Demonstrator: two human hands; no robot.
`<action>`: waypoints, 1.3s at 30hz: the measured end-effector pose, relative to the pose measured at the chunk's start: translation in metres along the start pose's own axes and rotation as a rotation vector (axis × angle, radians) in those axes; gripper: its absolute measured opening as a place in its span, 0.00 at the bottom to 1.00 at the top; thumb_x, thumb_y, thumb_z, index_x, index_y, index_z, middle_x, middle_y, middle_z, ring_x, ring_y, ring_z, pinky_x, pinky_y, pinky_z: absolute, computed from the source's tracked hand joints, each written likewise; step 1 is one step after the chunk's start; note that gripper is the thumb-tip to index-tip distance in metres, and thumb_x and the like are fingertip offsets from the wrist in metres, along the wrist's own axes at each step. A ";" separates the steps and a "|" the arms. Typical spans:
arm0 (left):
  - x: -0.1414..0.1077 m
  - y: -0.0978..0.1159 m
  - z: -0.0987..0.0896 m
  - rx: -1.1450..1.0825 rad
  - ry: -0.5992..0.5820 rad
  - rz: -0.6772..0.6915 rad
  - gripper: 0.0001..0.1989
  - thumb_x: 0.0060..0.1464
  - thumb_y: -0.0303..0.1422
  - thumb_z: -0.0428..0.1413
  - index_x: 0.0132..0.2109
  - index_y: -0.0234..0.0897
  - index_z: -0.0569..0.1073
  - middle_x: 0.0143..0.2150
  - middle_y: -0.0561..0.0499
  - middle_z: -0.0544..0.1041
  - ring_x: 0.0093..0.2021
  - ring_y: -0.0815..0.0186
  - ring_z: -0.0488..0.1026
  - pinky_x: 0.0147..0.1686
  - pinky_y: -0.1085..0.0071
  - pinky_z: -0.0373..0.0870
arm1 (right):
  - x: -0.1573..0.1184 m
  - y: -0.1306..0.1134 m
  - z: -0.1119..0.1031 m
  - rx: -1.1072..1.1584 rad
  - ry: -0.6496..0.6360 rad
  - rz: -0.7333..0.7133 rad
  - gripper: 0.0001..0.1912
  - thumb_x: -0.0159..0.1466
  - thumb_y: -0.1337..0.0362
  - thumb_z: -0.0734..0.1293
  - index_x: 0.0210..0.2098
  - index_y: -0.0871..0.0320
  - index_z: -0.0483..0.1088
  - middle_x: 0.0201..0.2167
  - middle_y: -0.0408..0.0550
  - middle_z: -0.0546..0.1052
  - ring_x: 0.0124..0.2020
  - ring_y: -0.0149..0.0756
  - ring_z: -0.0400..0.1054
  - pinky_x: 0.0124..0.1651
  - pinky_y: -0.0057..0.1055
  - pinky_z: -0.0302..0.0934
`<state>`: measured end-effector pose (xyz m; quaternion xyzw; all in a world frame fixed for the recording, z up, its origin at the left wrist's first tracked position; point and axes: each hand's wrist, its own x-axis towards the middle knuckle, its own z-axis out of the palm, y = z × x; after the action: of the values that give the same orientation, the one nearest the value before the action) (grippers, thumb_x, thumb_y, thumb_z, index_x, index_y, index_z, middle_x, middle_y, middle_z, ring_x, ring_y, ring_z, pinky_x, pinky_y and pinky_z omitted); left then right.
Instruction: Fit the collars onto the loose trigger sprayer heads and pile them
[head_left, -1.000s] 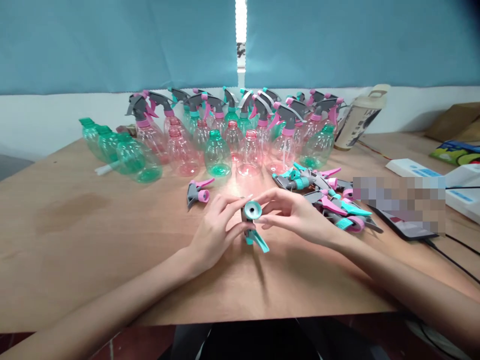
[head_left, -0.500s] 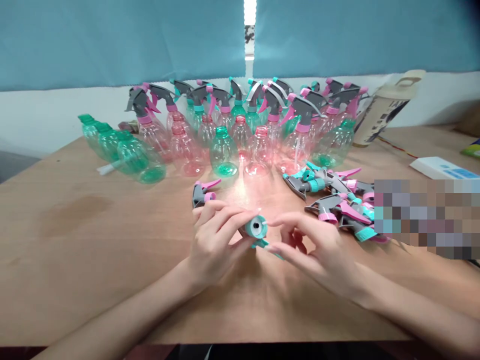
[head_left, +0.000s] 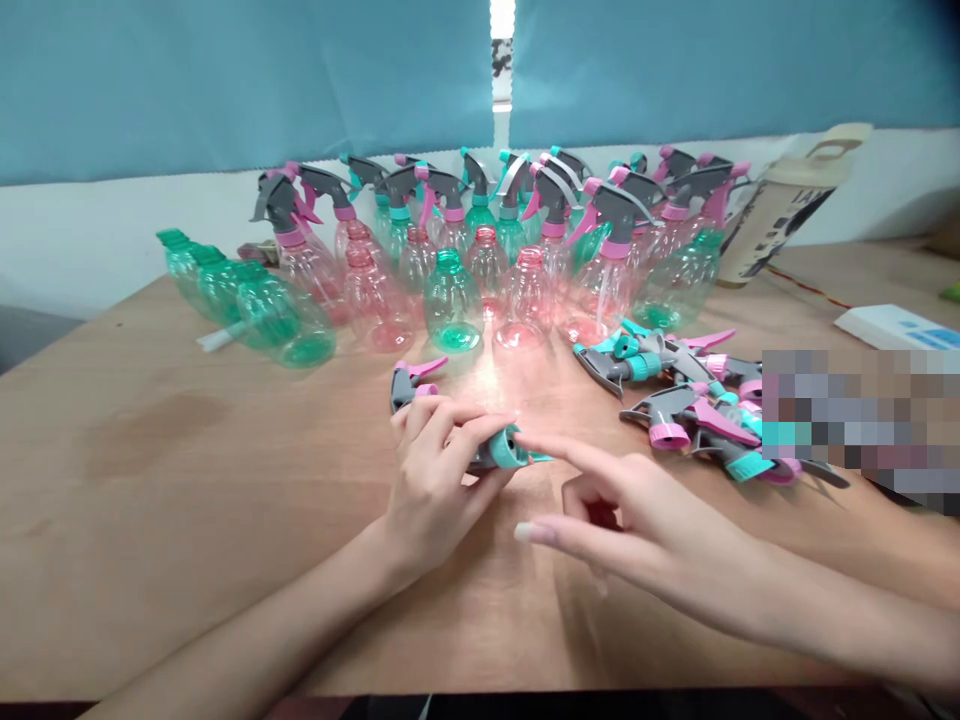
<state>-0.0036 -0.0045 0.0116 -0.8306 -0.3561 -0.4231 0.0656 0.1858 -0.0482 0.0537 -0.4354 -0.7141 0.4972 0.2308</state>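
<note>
My left hand [head_left: 439, 480] is closed around a grey trigger spray head with a teal collar [head_left: 504, 450], the collar's opening turned to the right. The tip of my right hand's [head_left: 637, 510] index finger reaches the collar's opening; its thumb is held apart below and the other fingers are curled. Nothing shows in the right hand's grasp. Just behind my left hand lies a grey and pink spray head [head_left: 412, 385], partly hidden by the fingers.
Behind the hands stand several clear pink bottles [head_left: 521, 300] and green bottles [head_left: 451, 305], many topped with spray heads. A pile of loose spray heads [head_left: 690, 410] lies on the right. Farther back are a large pale bottle [head_left: 780, 215] and a white box [head_left: 896, 328].
The spray head in my left hand has turned so its opening faces right instead of toward me. My right index finger has moved onto the opening, and its thumb has dropped lower.
</note>
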 end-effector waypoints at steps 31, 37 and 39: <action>-0.005 -0.006 0.002 -0.367 -0.073 -0.086 0.11 0.56 0.32 0.57 0.47 0.36 0.69 0.39 0.48 0.69 0.38 0.65 0.70 0.32 0.72 0.71 | 0.040 0.004 -0.034 -0.208 -0.080 -0.239 0.16 0.61 0.59 0.67 0.46 0.60 0.75 0.23 0.41 0.73 0.20 0.24 0.54 0.22 0.23 0.50; -0.003 -0.007 0.003 -0.412 -0.089 -0.127 0.13 0.53 0.31 0.60 0.45 0.35 0.71 0.37 0.49 0.71 0.37 0.65 0.70 0.35 0.71 0.71 | 0.050 0.015 -0.037 -0.303 0.029 -0.343 0.14 0.60 0.58 0.68 0.42 0.59 0.77 0.17 0.38 0.67 0.18 0.24 0.53 0.22 0.23 0.51; -0.003 -0.008 0.003 -0.406 -0.086 -0.123 0.14 0.52 0.29 0.61 0.46 0.36 0.72 0.38 0.50 0.72 0.36 0.66 0.71 0.35 0.71 0.71 | 0.051 0.018 -0.037 -0.361 0.062 -0.416 0.14 0.58 0.57 0.70 0.40 0.59 0.77 0.15 0.36 0.63 0.17 0.24 0.52 0.22 0.23 0.50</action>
<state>-0.0085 0.0011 0.0055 -0.8208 -0.3159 -0.4534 -0.1443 0.1949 0.0167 0.0472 -0.3285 -0.8579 0.2902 0.2681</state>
